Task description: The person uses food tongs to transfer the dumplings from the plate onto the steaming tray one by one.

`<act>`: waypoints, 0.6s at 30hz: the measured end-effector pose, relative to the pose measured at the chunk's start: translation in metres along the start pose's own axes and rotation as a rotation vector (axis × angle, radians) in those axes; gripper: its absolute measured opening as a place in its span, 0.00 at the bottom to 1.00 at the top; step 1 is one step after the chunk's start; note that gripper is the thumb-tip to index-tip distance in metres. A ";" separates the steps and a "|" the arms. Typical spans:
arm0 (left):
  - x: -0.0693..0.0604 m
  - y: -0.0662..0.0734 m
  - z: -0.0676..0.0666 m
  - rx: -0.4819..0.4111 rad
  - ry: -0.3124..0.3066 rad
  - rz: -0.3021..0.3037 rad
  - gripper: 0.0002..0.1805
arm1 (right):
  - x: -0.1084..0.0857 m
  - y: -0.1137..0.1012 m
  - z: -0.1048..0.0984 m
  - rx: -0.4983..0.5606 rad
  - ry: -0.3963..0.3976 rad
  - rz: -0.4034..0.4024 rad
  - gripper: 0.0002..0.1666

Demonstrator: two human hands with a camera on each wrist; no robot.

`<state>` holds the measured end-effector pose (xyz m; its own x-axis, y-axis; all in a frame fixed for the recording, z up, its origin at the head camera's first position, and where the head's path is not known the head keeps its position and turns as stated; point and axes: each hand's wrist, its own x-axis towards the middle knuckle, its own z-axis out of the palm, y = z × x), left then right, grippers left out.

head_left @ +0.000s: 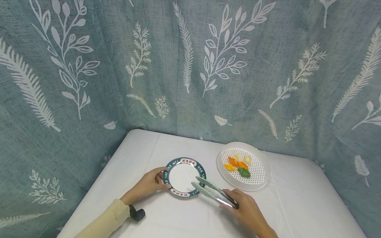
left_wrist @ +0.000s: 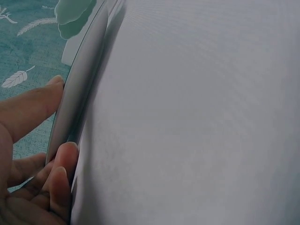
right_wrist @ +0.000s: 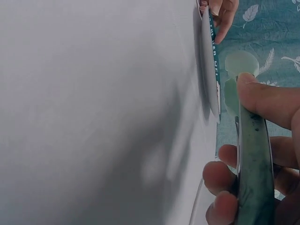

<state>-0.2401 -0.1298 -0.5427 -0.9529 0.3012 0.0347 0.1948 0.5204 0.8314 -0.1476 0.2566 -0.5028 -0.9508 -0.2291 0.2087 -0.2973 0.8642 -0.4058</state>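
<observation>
A round white plate (head_left: 180,177) with a green patterned rim lies on the white-covered table. My left hand (head_left: 151,181) grips its left edge; in the left wrist view the thumb and curled fingers (left_wrist: 65,152) are at the rim. My right hand (head_left: 244,206) holds a pair of tongs (head_left: 205,191) with pale green tips and metal arms. Those tips hover over the plate's right side, slightly apart, with nothing visible between them. In the right wrist view the thumb (right_wrist: 251,93) presses along the tongs' handle, the other fingers curling round it.
At the back right sits a round white tray (head_left: 257,168) with a perforated base. On it lie several small dumpling-like pieces: green (head_left: 244,172), orange (head_left: 233,161), yellow (head_left: 229,167) and whitish (head_left: 247,159). A leaf-patterned curtain (head_left: 175,109) hangs behind and beside the table (head_left: 175,221).
</observation>
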 end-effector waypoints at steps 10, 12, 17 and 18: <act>0.000 0.001 -0.001 -0.003 -0.003 0.005 0.43 | -0.005 -0.002 0.005 0.016 0.001 -0.008 0.32; 0.000 0.000 0.000 -0.001 0.000 0.004 0.43 | -0.005 -0.001 0.005 -0.001 0.009 -0.012 0.32; 0.001 -0.002 0.002 0.001 0.006 0.002 0.43 | -0.004 -0.005 0.006 -0.088 -0.025 0.048 0.35; 0.001 -0.003 0.002 0.000 0.006 0.000 0.43 | -0.004 -0.006 0.006 -0.107 -0.039 0.064 0.36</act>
<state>-0.2407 -0.1293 -0.5463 -0.9543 0.2964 0.0386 0.1953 0.5204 0.8313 -0.1421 0.2491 -0.5067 -0.9707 -0.1877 0.1501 -0.2273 0.9198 -0.3198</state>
